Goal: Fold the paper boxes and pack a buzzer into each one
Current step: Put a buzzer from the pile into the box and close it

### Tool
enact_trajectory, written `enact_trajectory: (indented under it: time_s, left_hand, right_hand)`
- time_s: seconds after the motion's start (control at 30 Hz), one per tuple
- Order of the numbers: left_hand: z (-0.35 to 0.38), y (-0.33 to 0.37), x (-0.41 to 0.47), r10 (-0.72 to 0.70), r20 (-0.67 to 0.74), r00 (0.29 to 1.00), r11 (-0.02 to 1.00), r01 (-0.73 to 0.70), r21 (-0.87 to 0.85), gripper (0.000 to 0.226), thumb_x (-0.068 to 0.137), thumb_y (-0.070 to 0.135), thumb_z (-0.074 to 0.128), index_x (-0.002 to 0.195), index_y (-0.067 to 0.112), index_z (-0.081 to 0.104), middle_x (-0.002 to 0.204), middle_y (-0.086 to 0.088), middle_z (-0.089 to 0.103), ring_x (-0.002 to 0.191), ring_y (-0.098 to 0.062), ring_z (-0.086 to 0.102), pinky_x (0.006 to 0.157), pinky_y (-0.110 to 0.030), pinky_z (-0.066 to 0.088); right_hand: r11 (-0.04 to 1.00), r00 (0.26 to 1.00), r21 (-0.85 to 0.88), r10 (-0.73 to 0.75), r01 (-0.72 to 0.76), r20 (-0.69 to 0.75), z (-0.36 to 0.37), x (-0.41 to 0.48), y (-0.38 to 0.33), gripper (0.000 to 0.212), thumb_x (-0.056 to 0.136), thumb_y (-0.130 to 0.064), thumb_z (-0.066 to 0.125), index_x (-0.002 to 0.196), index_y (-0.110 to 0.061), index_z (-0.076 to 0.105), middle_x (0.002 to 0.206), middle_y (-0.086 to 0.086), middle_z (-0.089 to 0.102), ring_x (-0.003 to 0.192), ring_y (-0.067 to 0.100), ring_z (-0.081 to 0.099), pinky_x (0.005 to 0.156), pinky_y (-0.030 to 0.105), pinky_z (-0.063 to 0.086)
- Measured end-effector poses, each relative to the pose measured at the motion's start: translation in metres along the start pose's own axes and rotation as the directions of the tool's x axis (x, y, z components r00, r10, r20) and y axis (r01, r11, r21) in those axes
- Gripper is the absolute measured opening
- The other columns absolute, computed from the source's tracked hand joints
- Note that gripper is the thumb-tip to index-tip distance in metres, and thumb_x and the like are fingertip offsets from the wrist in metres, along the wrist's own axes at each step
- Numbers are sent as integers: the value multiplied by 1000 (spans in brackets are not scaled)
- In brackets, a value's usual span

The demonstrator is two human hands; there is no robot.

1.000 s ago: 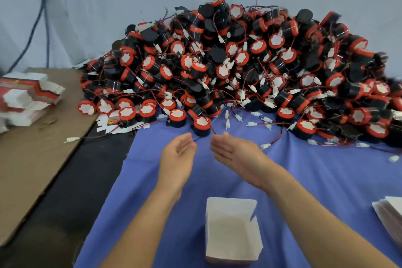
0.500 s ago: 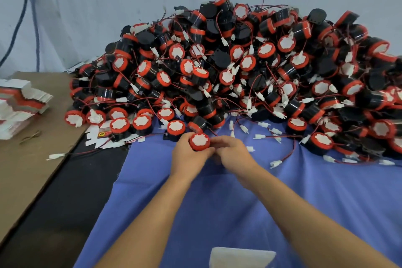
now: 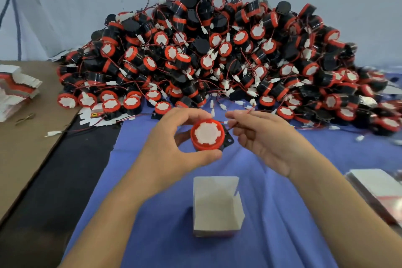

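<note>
The left hand (image 3: pixel 171 148) grips a buzzer (image 3: pixel 207 135), thumb curled under its red rim and fingers arched over the top, so the white-centred face looks up toward the camera. Just to its right, the right hand (image 3: pixel 267 139) pinches the buzzer's thin red wire (image 3: pixel 239 118) between thumb and forefinger, its other fingers loosely bent. The buzzer hangs above the blue cloth (image 3: pixel 152 213), between the heap of buzzers (image 3: pixel 217 56) behind it and the open paper box (image 3: pixel 215 204) standing nearer the person. No writing can be read on the buzzer's face or the box (a small yellow-and-red label (image 3: pixel 95 114) at the heap's left edge is too blurred to make out).
</note>
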State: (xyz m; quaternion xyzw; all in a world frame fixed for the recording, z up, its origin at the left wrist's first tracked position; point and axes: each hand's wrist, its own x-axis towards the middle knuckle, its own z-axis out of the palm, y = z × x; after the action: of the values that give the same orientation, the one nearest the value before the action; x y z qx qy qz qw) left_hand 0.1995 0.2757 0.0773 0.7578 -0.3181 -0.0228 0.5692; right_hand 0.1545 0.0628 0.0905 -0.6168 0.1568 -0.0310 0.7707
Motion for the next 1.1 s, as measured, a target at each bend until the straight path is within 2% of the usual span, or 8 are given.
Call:
enact_trajectory:
  time_s: [0.1, 0.27, 0.5, 0.6, 0.7, 0.8, 0.93, 1.1]
  left_hand:
    - [-1, 20, -27, 47, 58, 997, 991, -53, 120, 61, 67, 21, 97, 118, 37, 67, 118, 21, 63, 116, -1, 62, 96, -10, 47]
    - [3, 29, -69, 23, 118, 993, 946, -60, 318, 52, 69, 45, 85, 112, 47, 56, 116, 28, 63, 115, 2, 59, 90, -14, 46]
    - [21, 15, -91, 51, 233, 971, 830, -171, 531, 35, 78, 30, 78, 107, 37, 61, 110, 26, 62, 104, -5, 52, 91, -27, 44]
    - [31, 9, -95, 66, 263, 962, 766, -218, 605, 34, 77, 37, 77, 108, 36, 64, 112, 27, 64, 107, -7, 51, 90, -30, 43]
    - [38, -4, -100, 64, 294, 954, 686, -256, 681, 33, 77, 28, 81, 105, 31, 65, 118, 24, 65, 110, -13, 52, 87, -35, 46]
    - [43, -18, -108, 106, 294, 950, 630, -293, 719, 21, 84, 27, 78, 103, 30, 70, 130, 14, 62, 116, -19, 50, 84, -38, 48]
    - [50, -33, -117, 158, 254, 954, 566, -298, 769, 11, 91, 33, 71, 102, 29, 71, 116, 10, 61, 117, -22, 47, 85, -34, 34]
    - [61, -41, -124, 167, 191, 967, 585, -253, 771, 33, 85, 19, 79, 112, 34, 70, 118, 9, 63, 122, -29, 48, 87, -37, 31]
  right_hand:
    - [987, 996, -131, -91, 88, -13, -10, -33, -8, 18, 98, -23, 67, 104, -9, 78, 74, -6, 65, 65, 5, 60, 62, 15, 52]
    - [928, 971, -309, -236, 210, -47, -19, -76, -3, 8, 100, -13, 63, 96, -10, 70, 72, -4, 66, 66, 10, 66, 65, 19, 56]
    - [666, 962, -714, -270, 216, 39, -1, -94, 22, 18, 95, -14, 69, 84, -20, 57, 74, -4, 71, 67, 14, 74, 70, 42, 63]
    - [517, 961, -830, -263, 211, 81, 3, -93, 35, 24, 94, -22, 70, 77, -28, 55, 71, -12, 69, 65, 3, 67, 62, 24, 54]
    - [397, 952, -885, -274, 242, 138, 7, -92, 49, 25, 98, -27, 64, 76, -24, 52, 62, -5, 60, 58, 11, 54, 55, 24, 45]
    - [301, 951, -915, -233, 268, 202, 10, -90, 57, 20, 97, -22, 61, 78, -17, 59, 75, -3, 61, 71, 19, 58, 66, 34, 49]
    - [241, 948, -938, -260, 250, 186, 13, -88, 59, 10, 92, -12, 60, 82, -9, 60, 77, 6, 61, 76, 30, 57, 68, 42, 49]
    - [91, 928, -966, -312, 241, 202, 26, -88, 65, 20, 90, -19, 60, 86, -21, 41, 79, -3, 60, 73, 30, 52, 54, 38, 38]
